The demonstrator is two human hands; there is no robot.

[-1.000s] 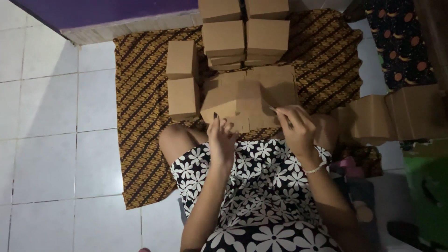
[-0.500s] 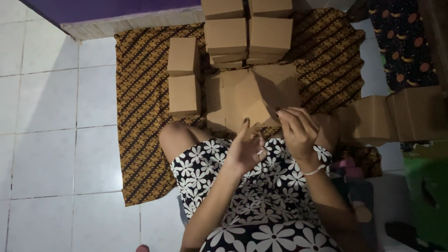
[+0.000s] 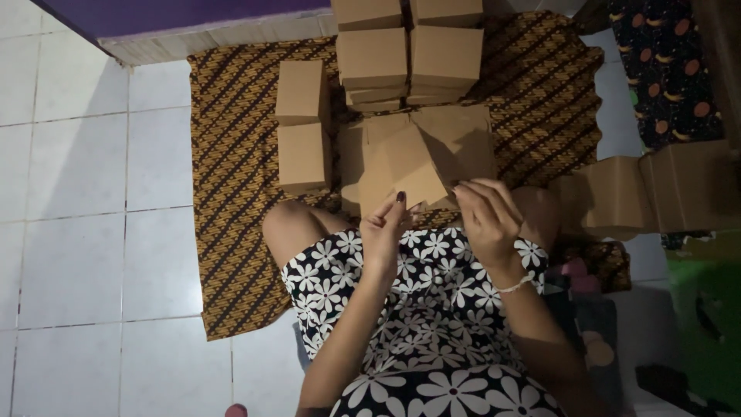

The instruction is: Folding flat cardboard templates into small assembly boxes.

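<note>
Between both hands; cardboard box

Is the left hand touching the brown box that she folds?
Touching. The head view shows the left hand fingertips against the lower edge of the box.

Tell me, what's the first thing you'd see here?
Two hands in the middle: the left hand and right hand hold a brown cardboard box that is partly folded. Beyond it, finished boxes are stacked on a patterned brown mat, with two more boxes to the left.
</note>
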